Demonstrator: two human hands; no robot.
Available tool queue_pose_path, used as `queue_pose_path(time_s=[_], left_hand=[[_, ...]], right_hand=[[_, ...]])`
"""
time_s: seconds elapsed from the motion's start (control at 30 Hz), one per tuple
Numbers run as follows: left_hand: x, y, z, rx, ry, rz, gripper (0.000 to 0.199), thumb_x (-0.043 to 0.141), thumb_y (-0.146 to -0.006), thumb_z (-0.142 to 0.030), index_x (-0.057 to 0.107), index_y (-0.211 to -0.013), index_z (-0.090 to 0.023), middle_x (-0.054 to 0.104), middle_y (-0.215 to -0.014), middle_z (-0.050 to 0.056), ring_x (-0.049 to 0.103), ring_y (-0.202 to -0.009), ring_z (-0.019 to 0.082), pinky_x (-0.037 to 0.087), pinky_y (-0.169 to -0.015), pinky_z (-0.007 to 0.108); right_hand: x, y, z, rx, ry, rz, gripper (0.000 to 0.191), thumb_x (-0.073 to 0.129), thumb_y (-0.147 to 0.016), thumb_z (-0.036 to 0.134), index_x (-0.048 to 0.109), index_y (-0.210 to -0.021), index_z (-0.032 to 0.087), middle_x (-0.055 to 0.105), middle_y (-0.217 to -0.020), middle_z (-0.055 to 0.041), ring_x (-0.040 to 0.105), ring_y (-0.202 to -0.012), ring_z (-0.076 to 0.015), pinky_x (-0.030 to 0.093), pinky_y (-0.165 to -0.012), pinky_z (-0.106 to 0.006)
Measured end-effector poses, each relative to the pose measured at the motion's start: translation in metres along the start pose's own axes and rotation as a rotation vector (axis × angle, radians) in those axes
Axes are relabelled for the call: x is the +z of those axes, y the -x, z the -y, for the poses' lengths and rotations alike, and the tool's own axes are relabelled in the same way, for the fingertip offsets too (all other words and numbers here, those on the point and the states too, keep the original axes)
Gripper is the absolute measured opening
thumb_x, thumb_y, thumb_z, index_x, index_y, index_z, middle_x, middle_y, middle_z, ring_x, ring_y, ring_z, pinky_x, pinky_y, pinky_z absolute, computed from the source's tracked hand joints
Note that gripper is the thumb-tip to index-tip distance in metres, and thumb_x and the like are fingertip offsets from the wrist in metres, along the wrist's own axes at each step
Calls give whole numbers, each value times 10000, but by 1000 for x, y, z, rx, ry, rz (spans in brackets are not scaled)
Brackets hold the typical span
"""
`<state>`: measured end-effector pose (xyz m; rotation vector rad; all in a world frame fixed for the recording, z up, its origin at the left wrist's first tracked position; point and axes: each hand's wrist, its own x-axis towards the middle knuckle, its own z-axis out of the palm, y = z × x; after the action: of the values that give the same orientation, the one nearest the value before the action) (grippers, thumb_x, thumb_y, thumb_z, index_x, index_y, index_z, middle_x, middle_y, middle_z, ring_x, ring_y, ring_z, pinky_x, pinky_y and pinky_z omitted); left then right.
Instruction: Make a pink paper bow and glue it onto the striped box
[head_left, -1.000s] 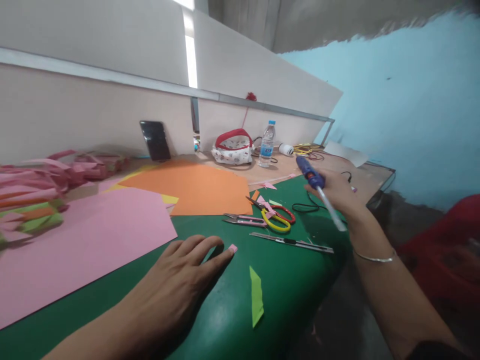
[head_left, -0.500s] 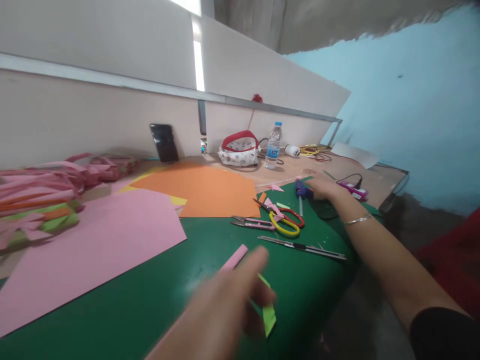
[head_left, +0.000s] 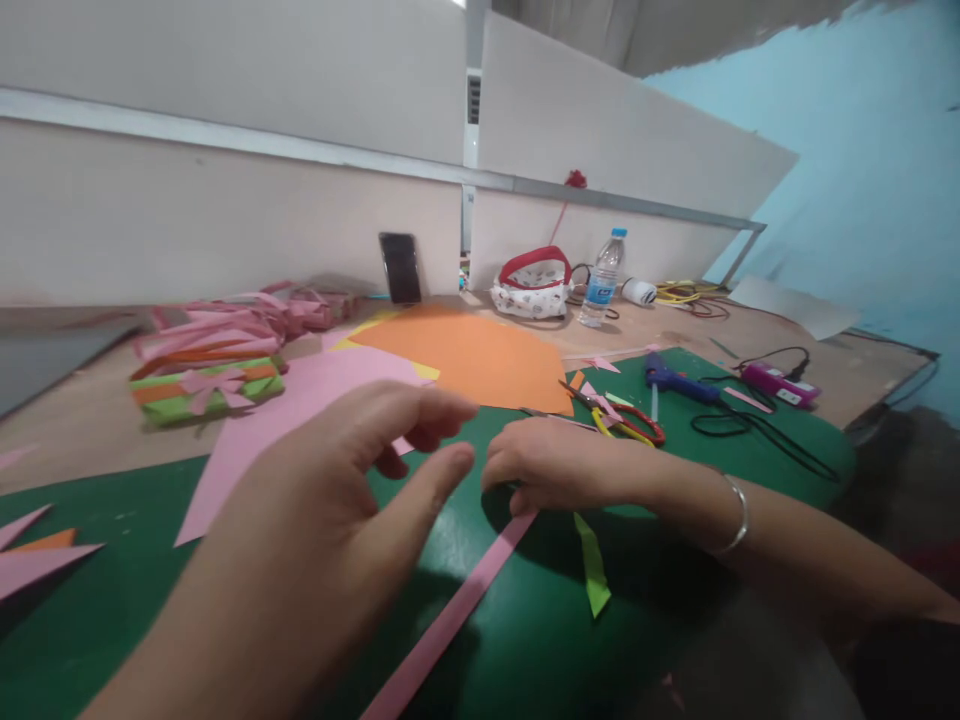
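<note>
A long pink paper strip [head_left: 465, 610] runs diagonally across the green mat [head_left: 97, 640] below me. My right hand [head_left: 562, 462] is over its far end, fingers curled down and closed on the strip; the fingertips are partly hidden. To the left, my left hand [head_left: 322, 510] hovers empty above the mat, thumb and fingers apart. A small folded green paper piece [head_left: 592, 570] lies just right of the strip. Behind my right hand are scissors [head_left: 634, 425] with red and yellow handles, partly covered by it. A blue glue gun [head_left: 679, 380] rests farther right, its black cord trailing.
Pink paper [head_left: 270, 420] and orange paper [head_left: 472, 355] sheets lie beyond my hands. At left sit a green gift-like bundle [head_left: 210, 390] and pink strips [head_left: 247, 320]. A phone [head_left: 400, 268], pouch [head_left: 532, 285], water bottle [head_left: 602, 280] and purple power strip [head_left: 780, 385] stand farther back.
My right hand has left the glue gun and come down to the pink strip. My left hand has moved left, away from the green piece. The view has turned left.
</note>
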<state>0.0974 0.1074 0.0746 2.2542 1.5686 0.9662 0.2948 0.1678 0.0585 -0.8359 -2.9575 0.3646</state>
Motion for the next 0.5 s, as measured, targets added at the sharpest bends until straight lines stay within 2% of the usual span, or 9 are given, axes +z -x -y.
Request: queue_pose_path(time_s=[0.07,0.13,0.23,0.3,0.37,0.5], left_hand=[[6,-3,13,-57,41,130,230,518,-800,-449,661,-861,-279,685,-806,-38,607,-716,171,460,-601,278],[19,-1,22,-84,59,339,255,492,-826,-434,661,-762,-255,650,-755,-17,584,-703,173,429,-632,297],[37,7,24,-86,-19,530,216,608,-733,-434,625,-685,-224,594,-782,9,546,-716,194,367,-603,301],[45,12,22,-88,-77,578,142,626,-685,-340,591,-646,-208,571,-779,22,527,-702,200,333,-580,295],[49,16,20,-90,-106,585,95,562,-694,-267,559,-626,-202,563,-759,33,516,-683,198,320,-577,293],[53,20,25,-64,-96,546,137,477,-760,-277,511,-646,-210,578,-779,43,517,-701,201,334,-613,300]], right_hand=[[1,-2,-2,-8,55,118,165,689,-719,117,668,-867,190,652,-799,-14,560,-747,-161,382,-606,-251],[1,-1,-2,9,96,199,136,626,-768,121,654,-885,186,635,-802,-17,546,-737,-153,369,-600,-244],[0,1,2,23,122,233,104,569,-808,121,650,-854,169,616,-804,-32,536,-754,-159,365,-616,-248],[-1,2,5,32,125,221,109,545,-832,130,648,-845,163,611,-798,-36,533,-756,-161,362,-619,-249],[-1,1,8,33,120,201,109,534,-852,157,642,-864,167,613,-813,-34,535,-771,-159,360,-620,-244],[5,-5,12,-68,93,186,162,513,-886,298,618,-844,182,613,-772,-20,526,-725,-157,328,-552,-239]])
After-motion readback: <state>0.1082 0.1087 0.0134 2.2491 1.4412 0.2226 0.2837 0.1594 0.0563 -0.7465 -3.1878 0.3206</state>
